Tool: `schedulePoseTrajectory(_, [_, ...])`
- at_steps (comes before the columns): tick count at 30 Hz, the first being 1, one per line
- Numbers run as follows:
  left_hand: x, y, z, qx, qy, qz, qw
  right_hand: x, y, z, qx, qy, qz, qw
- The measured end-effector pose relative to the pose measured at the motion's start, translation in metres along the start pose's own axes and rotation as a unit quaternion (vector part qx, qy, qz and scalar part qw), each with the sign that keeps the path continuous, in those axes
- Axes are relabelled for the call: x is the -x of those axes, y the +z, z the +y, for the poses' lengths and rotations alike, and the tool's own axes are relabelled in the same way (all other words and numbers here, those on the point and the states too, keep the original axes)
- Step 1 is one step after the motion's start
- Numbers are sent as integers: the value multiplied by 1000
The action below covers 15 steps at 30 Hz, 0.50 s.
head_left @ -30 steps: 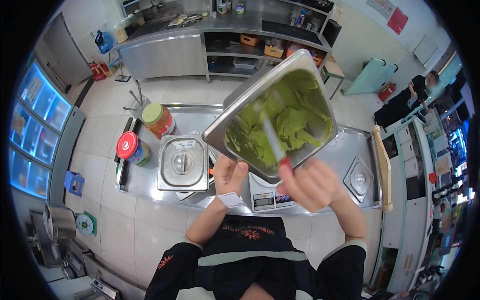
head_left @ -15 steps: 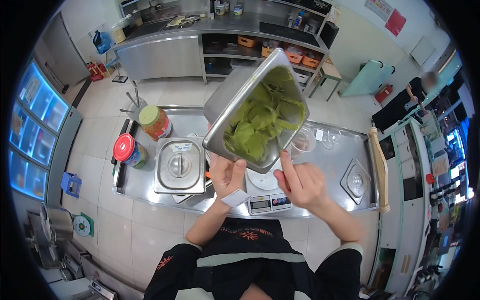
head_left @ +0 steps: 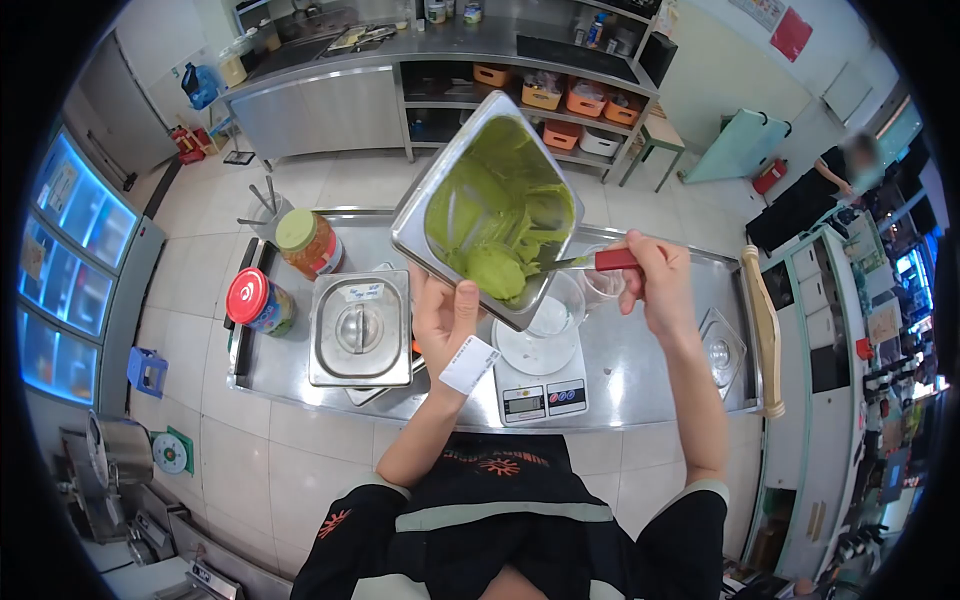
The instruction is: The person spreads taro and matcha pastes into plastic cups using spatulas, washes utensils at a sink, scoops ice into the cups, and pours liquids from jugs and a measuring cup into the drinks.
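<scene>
My left hand grips the lower edge of a deep steel food pan, which is tipped so its inside faces me. Green paste coats its walls and gathers at the bottom. In my right hand is a red-handled spatula; its end is covered by paste inside the pan. Below the pan, a clear plastic bowl sits on a digital kitchen scale. A white label hangs by my left wrist.
On the steel table are a lidded steel pan, a red-lidded jar, a jar with a yellow-green lid and a loose lid. Another clear tub stands behind the scale. A person stands at the far right.
My right hand has moved right and up from the pan's lower edge, and the red-handled spatula now shows in it. The pan has shifted left, and the paste is more bunched toward its bottom.
</scene>
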<state>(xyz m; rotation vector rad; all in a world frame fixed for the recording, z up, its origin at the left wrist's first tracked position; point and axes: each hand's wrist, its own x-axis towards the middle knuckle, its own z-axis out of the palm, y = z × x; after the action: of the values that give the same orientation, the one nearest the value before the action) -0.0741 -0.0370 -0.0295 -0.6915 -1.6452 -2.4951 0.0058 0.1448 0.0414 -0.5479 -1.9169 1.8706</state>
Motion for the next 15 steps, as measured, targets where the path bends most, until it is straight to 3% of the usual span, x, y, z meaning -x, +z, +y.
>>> schedulePoseTrajectory(1, [0,2,4,34,-51,7,998,-1,-4,-4,5,8,1,1000])
schedulePoseTrajectory(9, [-15,7,-22,35,-24,-9,999,-17,-37,10,-84,148,59,984])
schedulePoseTrajectory(12, [-20,9,-30,-11,14,20,1000,-5,-49,14,-110,140,81,981])
schedulePoseTrajectory(15, [-28,6,-39,-18,36,55,998,16,-51,21,-104,72,99,987])
